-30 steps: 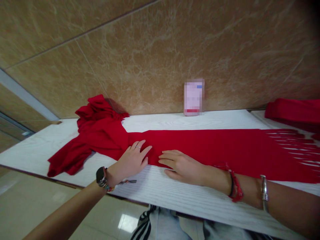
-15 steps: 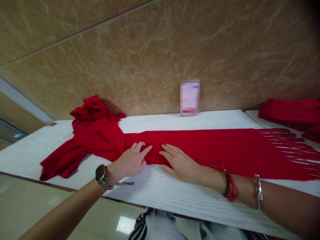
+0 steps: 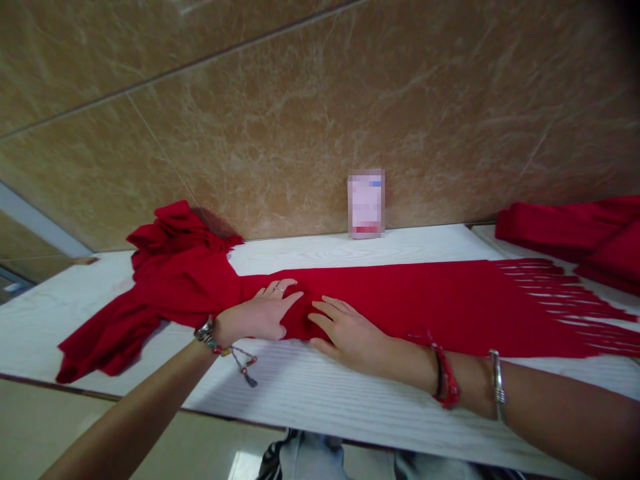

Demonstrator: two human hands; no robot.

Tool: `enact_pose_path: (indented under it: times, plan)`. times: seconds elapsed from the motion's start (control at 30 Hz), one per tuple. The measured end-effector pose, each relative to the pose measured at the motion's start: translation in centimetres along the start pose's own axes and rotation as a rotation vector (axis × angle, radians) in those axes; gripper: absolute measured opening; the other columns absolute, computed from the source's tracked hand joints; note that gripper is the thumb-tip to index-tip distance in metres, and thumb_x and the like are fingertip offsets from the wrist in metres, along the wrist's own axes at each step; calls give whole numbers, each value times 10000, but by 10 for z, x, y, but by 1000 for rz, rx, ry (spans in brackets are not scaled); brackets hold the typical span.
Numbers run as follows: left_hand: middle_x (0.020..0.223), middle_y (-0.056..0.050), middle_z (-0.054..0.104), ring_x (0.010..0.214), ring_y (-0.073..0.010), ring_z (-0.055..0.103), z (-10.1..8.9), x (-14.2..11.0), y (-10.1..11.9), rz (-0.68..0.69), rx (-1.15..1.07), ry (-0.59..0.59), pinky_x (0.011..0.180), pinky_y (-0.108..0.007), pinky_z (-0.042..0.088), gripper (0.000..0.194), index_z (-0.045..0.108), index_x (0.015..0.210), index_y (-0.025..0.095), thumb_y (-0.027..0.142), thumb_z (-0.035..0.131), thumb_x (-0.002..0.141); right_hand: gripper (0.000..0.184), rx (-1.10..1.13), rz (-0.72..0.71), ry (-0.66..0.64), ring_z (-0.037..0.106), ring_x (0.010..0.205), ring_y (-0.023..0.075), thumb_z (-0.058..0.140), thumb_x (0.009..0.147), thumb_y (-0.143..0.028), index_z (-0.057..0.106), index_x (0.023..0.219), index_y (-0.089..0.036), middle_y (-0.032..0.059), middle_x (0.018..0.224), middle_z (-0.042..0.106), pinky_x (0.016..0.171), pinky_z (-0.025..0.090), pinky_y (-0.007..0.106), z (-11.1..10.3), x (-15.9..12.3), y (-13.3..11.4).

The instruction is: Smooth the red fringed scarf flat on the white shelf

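Observation:
A long red scarf (image 3: pixel 425 300) lies stretched across the white table (image 3: pixel 320 393), its fringe (image 3: pixel 560 293) at the right end. Its left end is bunched in a heap (image 3: pixel 170 267) against the wall. My left hand (image 3: pixel 263 313) rests flat on the scarf near the middle, fingers out, a ring on one finger and a watch at the wrist. Just to its right, my right hand (image 3: pixel 345 327) also lies flat on the cloth with fingers spread. Red cords and a metal bangle circle that wrist.
A small pink card (image 3: pixel 366 203) stands against the brown marble wall (image 3: pixel 320 113) at the back of the table. More folded red cloth (image 3: pixel 575 233) lies at the far right. The table's near edge runs just in front of my body; glossy floor shows at the left.
Both hands have slid a little further onto the scarf and closer together. My left wrist has turned, so the watch face no longer shows.

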State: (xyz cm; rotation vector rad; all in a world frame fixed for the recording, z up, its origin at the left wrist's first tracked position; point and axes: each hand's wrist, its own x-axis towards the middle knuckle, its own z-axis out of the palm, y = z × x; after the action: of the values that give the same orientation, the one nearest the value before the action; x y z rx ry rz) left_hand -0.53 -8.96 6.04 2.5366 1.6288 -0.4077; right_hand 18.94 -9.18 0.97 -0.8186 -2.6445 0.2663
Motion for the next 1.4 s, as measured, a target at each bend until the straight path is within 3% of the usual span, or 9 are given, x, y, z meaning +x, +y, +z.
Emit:
enact_pose_path:
  times: [0.13, 0.33, 0.5, 0.63, 0.77, 0.87, 1.0, 1.13, 1.4]
  plan:
    - [1126, -84, 496, 1062, -182, 460, 7, 17, -4, 161, -67, 190, 953, -310, 363, 387, 503, 1182, 166, 125, 349, 829, 348, 15, -13, 29, 445, 1156, 270, 514, 839, -293, 584, 1113, -90, 167, 1194, 532, 988, 358, 401, -1, 1, 0]
    - [1124, -100, 471, 1038, -213, 454, 25, 26, -9, 83, 23, 369, 912, -360, 390, 407, 478, 1232, 184, 168, 366, 841, 305, -9, 30, 49, 487, 1015, 258, 526, 832, -287, 608, 1057, -96, 147, 1030, 555, 900, 416, 401, -2, 2, -2]
    - [1292, -141, 389, 1165, -298, 386, 24, 21, -10, -81, 113, 287, 896, -464, 380, 488, 360, 1337, 203, 264, 372, 853, 319, -18, 26, 25, 485, 1013, 254, 494, 856, -303, 599, 1083, -106, 141, 1027, 551, 903, 409, 411, -3, 2, -1]
    - [1372, -164, 313, 1251, -342, 287, 18, 20, -7, -92, 129, 262, 937, -522, 328, 498, 371, 1327, 176, 261, 392, 837, 302, 7, 45, 48, 492, 1021, 239, 445, 881, -272, 592, 1097, -121, 134, 1041, 563, 903, 414, 402, -5, 4, 3]
    - [1308, -123, 396, 1209, -246, 366, 21, 28, 1, 126, 96, 397, 1003, -397, 319, 416, 504, 1190, 155, 128, 408, 786, 295, -44, 90, 24, 483, 1068, 247, 450, 874, -251, 591, 1094, -117, 147, 1086, 563, 901, 423, 403, -11, 7, 10]
    - [1236, -99, 470, 1144, -183, 440, 33, 34, 3, 172, 6, 451, 988, -328, 359, 421, 466, 1218, 150, 97, 337, 821, 317, -94, 90, -63, 494, 1085, 255, 449, 870, -271, 593, 1103, -110, 156, 1151, 549, 908, 425, 395, -19, 9, 21]
    - [1387, -113, 348, 1285, -180, 295, 45, 35, 3, 179, -20, 446, 1044, -336, 289, 437, 339, 1323, 128, 194, 299, 893, 414, -172, 142, -143, 465, 1154, 266, 390, 894, -313, 521, 1219, -92, 169, 1273, 492, 959, 391, 406, -29, 7, 49]
    - [1438, -126, 265, 1338, -209, 173, 41, 33, 6, 144, 30, 373, 1069, -364, 219, 502, 288, 1351, 110, 353, 309, 913, 492, -265, 208, -158, 358, 1251, 281, 376, 899, -346, 433, 1295, -61, 176, 1350, 412, 1021, 320, 428, -36, 3, 70]
    - [1444, -158, 225, 1339, -206, 163, 36, 31, 13, 59, 38, 294, 1078, -329, 181, 572, 239, 1358, 41, 394, 263, 909, 509, -166, -56, -280, 221, 1320, 255, 301, 923, -397, 330, 1363, -144, 108, 1427, 300, 1054, 232, 487, -31, 26, 75]
